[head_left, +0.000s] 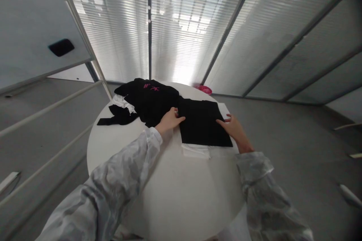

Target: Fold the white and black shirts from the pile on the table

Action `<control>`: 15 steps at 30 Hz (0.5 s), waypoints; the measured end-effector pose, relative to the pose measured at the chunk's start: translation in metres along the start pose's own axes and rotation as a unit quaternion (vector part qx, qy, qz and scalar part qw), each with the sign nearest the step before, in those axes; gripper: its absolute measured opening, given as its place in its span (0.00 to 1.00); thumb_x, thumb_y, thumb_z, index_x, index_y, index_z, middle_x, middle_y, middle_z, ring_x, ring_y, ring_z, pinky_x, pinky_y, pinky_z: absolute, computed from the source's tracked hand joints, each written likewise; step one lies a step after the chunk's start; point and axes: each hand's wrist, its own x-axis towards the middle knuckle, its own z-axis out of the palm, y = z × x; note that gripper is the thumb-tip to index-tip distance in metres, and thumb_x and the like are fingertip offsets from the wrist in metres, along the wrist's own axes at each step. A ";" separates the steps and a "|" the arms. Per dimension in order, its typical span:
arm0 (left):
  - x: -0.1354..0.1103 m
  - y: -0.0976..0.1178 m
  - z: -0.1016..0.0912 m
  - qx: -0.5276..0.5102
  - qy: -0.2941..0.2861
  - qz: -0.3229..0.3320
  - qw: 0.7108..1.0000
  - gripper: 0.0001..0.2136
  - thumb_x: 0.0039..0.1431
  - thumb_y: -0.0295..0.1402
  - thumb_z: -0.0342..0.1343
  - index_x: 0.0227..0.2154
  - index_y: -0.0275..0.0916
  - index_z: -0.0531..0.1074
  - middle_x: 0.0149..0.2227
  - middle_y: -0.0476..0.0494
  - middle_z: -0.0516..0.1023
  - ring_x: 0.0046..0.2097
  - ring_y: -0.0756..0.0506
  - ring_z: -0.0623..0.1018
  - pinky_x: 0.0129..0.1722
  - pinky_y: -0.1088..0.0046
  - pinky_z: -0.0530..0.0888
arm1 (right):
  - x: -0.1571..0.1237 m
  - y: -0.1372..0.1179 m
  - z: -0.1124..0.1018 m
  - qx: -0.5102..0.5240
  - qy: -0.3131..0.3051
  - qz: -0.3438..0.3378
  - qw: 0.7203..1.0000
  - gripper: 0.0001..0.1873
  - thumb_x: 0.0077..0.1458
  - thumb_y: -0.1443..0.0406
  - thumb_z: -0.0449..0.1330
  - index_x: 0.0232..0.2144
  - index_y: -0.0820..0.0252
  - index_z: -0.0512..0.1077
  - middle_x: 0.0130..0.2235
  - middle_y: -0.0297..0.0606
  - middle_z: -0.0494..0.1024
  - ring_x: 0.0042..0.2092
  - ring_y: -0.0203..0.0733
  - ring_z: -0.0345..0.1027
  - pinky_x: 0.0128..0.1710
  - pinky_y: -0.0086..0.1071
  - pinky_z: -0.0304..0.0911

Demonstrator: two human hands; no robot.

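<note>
A folded black garment (203,122) lies as a flat square on the round white table (181,196), on top of white folded cloth (196,151) that shows along its front and right edges. My left hand (169,120) grips its left edge, thumb on top and the other fingers partly hidden. At the opposite edge my right hand (233,128) holds the cloth with the thumb on top and the fingers along the side. Beside my left hand is a loose heap of black clothing (158,99) with small pink print.
Some white cloth (123,102) pokes out from the heap's left side. Past the table's far edge shows a pink, perforated object (205,89). A white metal frame (51,103) stands at the left, and blinds-covered glass panels (181,45) rise behind.
</note>
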 end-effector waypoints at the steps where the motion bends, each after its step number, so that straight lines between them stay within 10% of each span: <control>1: -0.011 0.000 -0.002 0.031 -0.005 0.006 1.000 0.27 0.63 0.44 0.73 0.59 0.38 0.72 0.47 0.38 0.87 0.48 0.37 0.86 0.49 0.63 0.78 | -0.010 0.007 0.003 -0.002 0.005 -0.005 1.000 0.43 0.55 0.44 0.72 0.64 0.61 0.71 0.50 0.52 0.86 0.50 0.61 0.84 0.55 0.52 0.76; 7: -0.055 0.010 -0.003 0.111 -0.047 0.002 0.993 0.28 0.64 0.48 0.71 0.61 0.43 0.71 0.41 0.46 0.87 0.45 0.38 0.87 0.44 0.65 0.76 | -0.055 0.021 0.005 0.017 0.006 -0.033 0.999 0.36 0.55 0.44 0.71 0.60 0.53 0.72 0.46 0.46 0.88 0.47 0.60 0.84 0.51 0.51 0.78; 15: -0.066 -0.005 0.024 -0.121 -0.087 0.024 0.989 0.22 0.66 0.41 0.69 0.55 0.45 0.65 0.34 0.56 0.80 0.25 0.51 0.77 0.28 0.73 0.69 | -0.074 0.037 -0.022 0.149 0.045 -0.012 0.988 0.40 0.52 0.46 0.74 0.62 0.54 0.71 0.44 0.46 0.90 0.44 0.59 0.87 0.44 0.50 0.83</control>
